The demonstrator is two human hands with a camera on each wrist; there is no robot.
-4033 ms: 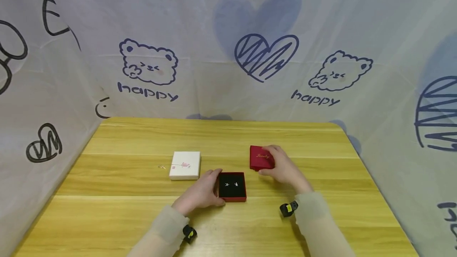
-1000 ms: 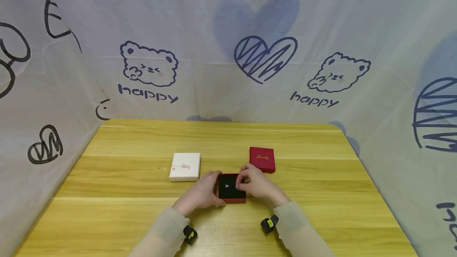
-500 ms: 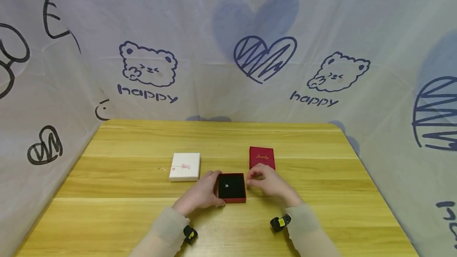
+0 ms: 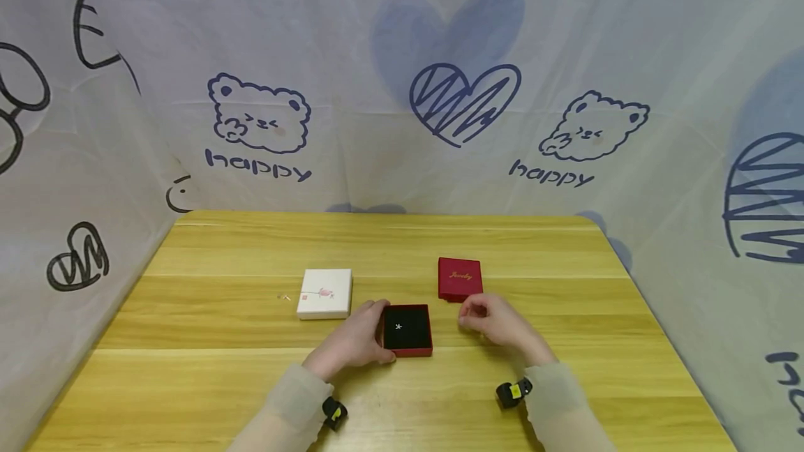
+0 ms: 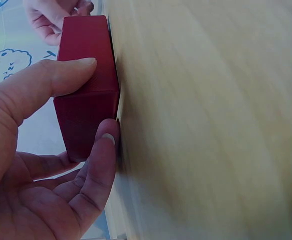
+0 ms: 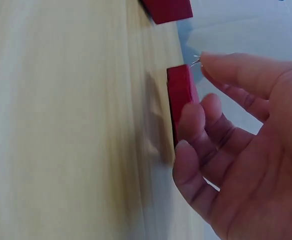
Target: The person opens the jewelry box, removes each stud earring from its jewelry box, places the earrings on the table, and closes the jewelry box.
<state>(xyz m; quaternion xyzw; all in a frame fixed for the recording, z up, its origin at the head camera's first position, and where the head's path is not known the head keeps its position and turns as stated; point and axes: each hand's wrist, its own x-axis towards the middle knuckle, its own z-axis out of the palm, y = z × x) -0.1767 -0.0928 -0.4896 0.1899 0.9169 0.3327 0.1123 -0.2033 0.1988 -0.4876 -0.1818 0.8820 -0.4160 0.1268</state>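
Note:
My left hand (image 4: 353, 339) grips the left side of an open red jewelry box (image 4: 412, 352), thumb on its front wall in the left wrist view. One small silver star-shaped earring (image 4: 398, 326) sits on the left of its black insert (image 4: 415, 324); the insert's right part is bare. To the right of the box, above the table, my right hand (image 4: 500, 324) pinches a tiny silver earring (image 6: 195, 62) between thumb and forefinger. Its other fingers are loosely bent. Just behind that hand lies the red lid (image 4: 460, 278), with gold lettering.
A white box (image 4: 324, 294) with a pink flower print stands to the left, behind the left hand. Tiny shiny bits (image 4: 285, 297) lie beside it, too small to make out. The wooden table (image 4: 377, 243) ends at a patterned cloth (image 4: 364, 89) at the back.
My right hand let go of the red lid, reached into the box and lifted out the right-hand earring, then moved away to the right. My left hand has stayed on the box.

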